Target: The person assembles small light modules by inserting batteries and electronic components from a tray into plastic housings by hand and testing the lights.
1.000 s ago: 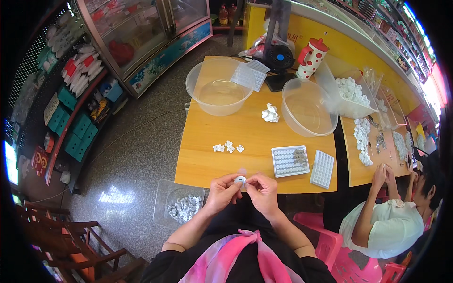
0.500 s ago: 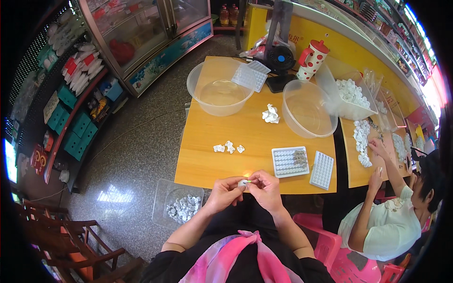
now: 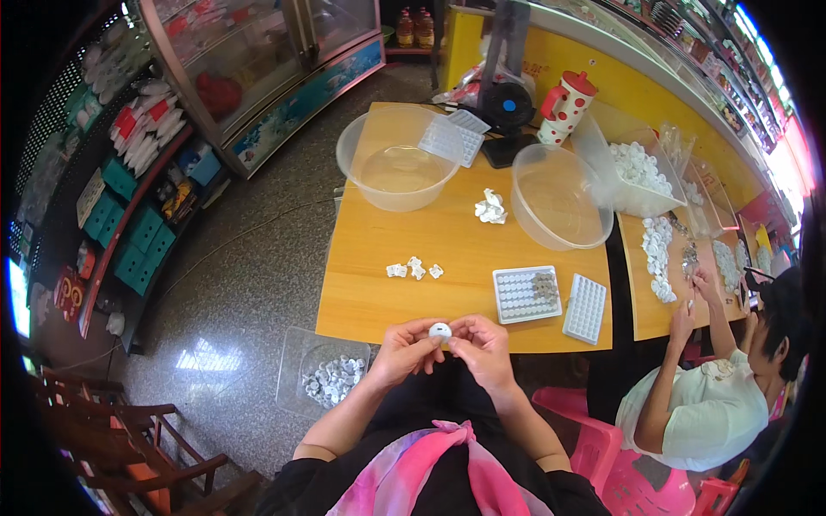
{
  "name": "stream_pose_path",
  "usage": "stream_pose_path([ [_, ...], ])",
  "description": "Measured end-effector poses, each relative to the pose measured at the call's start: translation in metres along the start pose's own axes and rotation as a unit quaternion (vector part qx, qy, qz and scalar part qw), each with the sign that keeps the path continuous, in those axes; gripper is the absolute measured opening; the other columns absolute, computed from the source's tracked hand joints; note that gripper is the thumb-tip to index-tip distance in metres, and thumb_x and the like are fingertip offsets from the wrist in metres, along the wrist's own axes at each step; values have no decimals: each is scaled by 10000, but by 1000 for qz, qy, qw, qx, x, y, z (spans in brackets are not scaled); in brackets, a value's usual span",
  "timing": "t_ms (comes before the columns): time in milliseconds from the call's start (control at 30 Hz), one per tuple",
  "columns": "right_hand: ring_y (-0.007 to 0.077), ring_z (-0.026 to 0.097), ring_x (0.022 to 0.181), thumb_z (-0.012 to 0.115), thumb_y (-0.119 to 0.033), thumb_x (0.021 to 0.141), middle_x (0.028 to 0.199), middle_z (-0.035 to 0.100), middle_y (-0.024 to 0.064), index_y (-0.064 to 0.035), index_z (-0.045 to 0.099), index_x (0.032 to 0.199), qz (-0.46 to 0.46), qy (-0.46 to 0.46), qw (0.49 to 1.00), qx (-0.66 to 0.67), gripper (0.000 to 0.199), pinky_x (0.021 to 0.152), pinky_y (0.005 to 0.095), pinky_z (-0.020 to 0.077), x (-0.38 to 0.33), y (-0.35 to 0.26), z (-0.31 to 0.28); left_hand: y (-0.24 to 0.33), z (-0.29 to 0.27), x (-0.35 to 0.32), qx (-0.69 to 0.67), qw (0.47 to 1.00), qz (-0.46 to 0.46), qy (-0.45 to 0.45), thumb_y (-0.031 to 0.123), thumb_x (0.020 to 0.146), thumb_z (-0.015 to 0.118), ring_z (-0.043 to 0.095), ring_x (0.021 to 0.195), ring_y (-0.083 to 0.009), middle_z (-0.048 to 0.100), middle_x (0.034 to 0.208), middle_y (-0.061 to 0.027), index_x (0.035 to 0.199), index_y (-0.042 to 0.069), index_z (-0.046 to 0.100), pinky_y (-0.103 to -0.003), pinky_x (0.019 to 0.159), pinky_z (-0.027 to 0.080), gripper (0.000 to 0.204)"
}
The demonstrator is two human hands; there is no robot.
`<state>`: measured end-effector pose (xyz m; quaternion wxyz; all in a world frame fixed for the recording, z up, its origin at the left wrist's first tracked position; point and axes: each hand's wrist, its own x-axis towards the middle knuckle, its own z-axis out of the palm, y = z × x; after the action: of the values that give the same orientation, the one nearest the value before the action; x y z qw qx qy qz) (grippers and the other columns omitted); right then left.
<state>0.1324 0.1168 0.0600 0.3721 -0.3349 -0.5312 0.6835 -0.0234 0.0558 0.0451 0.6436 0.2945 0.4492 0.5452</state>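
A small round white plastic piece (image 3: 440,330) with a dark slot in it is held up at the near edge of the table. My left hand (image 3: 403,351) pinches its left side, and my right hand (image 3: 483,349) pinches it from the right. Fingers of both hands hide its lower part. Farther up the table, several small white plastic parts (image 3: 416,268) lie in a loose row. To the right sits a white tray (image 3: 497,301) with rows of small pale pieces, greyish ones at its right end. A white gridded tray (image 3: 585,310) lies beside it.
Two clear basins (image 3: 400,205) (image 3: 559,239) stand toward the back, with a pile of white pieces (image 3: 490,207) between them. A clear tub (image 3: 289,378) of white parts is below the table's left corner. At right, a co-worker (image 3: 697,408) works beside a pink chair (image 3: 594,430).
The white piece has turned so its round face and slot show. A yellow-green bit at my right fingertips is no longer visible. The co-worker's hands have shifted.
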Motion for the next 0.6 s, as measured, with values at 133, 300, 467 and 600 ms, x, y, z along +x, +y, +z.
stream_pose_path([
  [133,58,566,746,595,48,843,814,606,20,14,612,961,1,-53,999,5,123,625,196,449,-10,0,17,6,-10,-16,42,999,-21,22,141,895,609,559,491,-65,656,713,-44,1110,37,627,-162,388,354,239],
  [300,35,508,607,613,-31,852,732,576,0,0,612,941,-49,-84,986,-134,94,543,190,409,-17,-8,10,11,-65,-77,60,994,9,91,47,840,619,592,482,-115,683,738,-128,1016,19,663,-187,386,389,184],
  [467,48,511,616,613,-1,836,744,576,13,11,615,880,-41,-75,987,-137,46,553,193,408,-17,-8,6,-27,-149,-130,99,975,-35,197,11,804,616,596,464,-130,684,744,-149,988,-9,665,-200,367,393,191],
  [600,62,548,625,609,0,836,749,581,30,13,605,877,-83,-98,982,-139,43,543,206,429,-17,-11,11,-112,-216,-143,302,877,-187,325,11,766,603,593,450,-143,662,686,-97,1023,20,680,-235,358,405,268],
])
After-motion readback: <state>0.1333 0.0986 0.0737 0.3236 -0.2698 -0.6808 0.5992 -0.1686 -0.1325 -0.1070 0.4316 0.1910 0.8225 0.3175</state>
